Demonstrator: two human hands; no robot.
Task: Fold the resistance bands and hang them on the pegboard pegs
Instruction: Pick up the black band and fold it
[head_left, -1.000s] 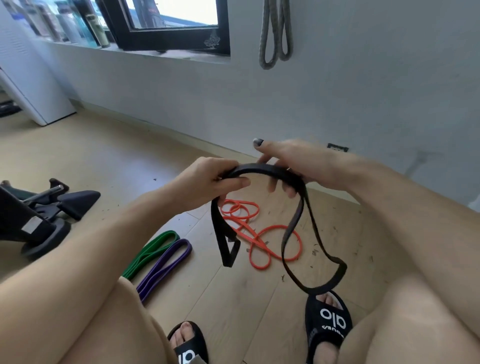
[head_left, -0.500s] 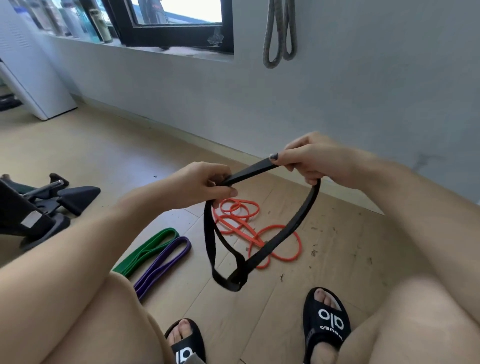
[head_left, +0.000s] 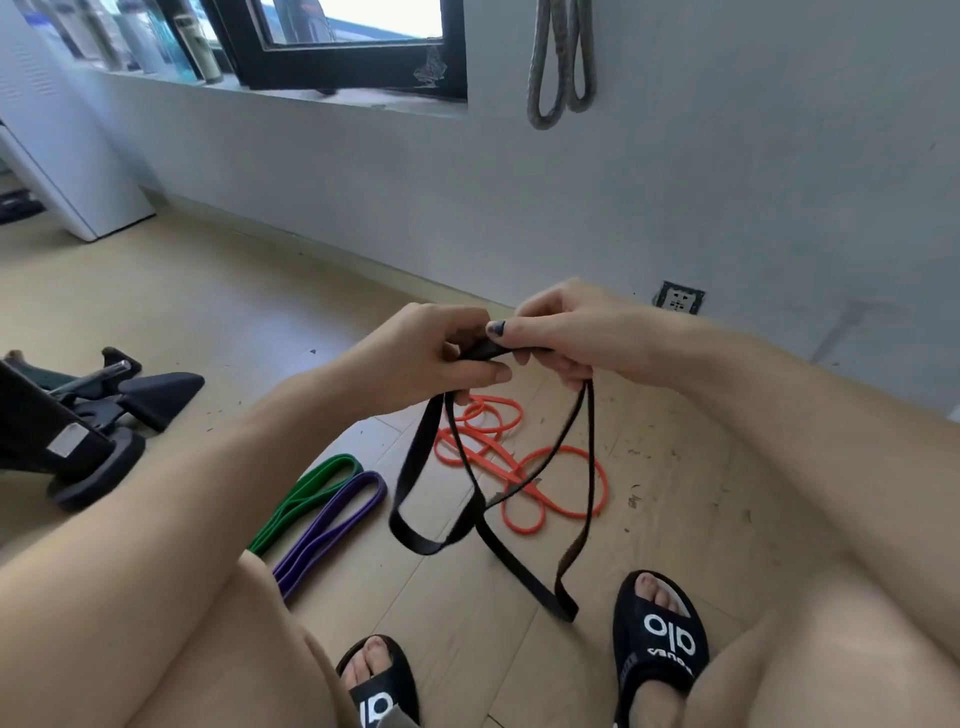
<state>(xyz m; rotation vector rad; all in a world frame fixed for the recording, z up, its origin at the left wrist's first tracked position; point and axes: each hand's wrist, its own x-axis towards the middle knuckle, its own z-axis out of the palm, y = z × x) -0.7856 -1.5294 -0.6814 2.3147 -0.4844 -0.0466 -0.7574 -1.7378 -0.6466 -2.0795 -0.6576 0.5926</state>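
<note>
Wood-plank floor (head_left: 223, 291) and grey wall (head_left: 675, 208) were recorded as the setting; a person was seated or crouched, both knees in the lower frame. No pegboard or pegs could be made out; a grey band (head_left: 561, 62) was seen hanging doubled against the wall, its support cut off above the frame.

On the floor, well apart from the hands, an orange band (head_left: 524, 467) lay loosely coiled, with a green band (head_left: 306, 499) and a purple band (head_left: 332, 525) lying flat side by side to its left. Black equipment (head_left: 78, 415) stood at far left.

The black resistance band (head_left: 415, 467) was held in front of the body. The left hand (head_left: 431, 358) and right hand (head_left: 566, 332) were brought together, touching or nearly so, each with fingers curled round the gathered top of the band. From the two grips the band hung straight down in several loops, the long axis vertical, the lowest fold ending just beside the right sandal (head_left: 660, 644).

Judgement: folding is partly done, the loops uneven in length. The hanging loops lie directly below the fingers, so evening them calls for gathering upward. The right hand lies nearer the grey band.
</note>
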